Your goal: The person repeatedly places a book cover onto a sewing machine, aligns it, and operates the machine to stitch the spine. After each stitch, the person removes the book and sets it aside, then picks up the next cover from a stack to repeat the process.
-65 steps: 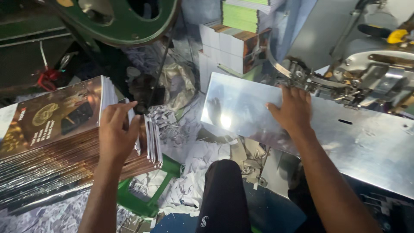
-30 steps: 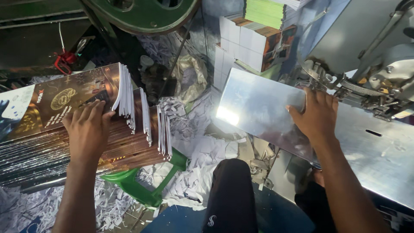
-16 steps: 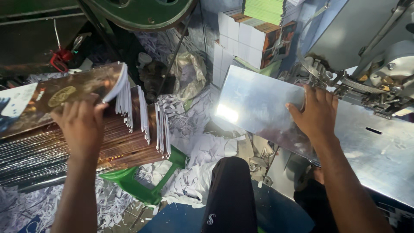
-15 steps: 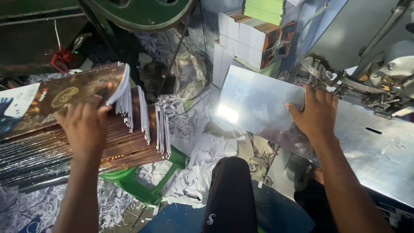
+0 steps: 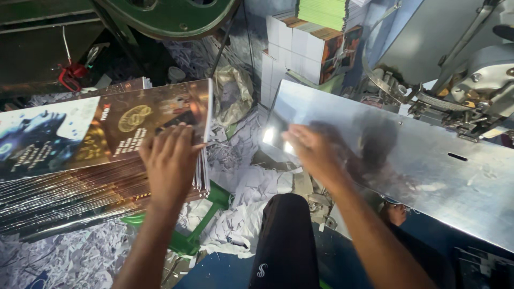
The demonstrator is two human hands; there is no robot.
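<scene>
Glossy booklet stack [image 5: 101,160]: left hand [image 5: 170,163] flat, open on top; right hand [image 5: 313,152] open over shiny metal plate [image 5: 428,171].

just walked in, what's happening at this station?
A person sits between a stack of printed booklets and a shiny metal machine table. The left hand rests on the near edge of the stack, fingers on the top cover. The right hand is empty, blurred, over the near corner of the metal table. Paper trimmings litter the floor.
</scene>
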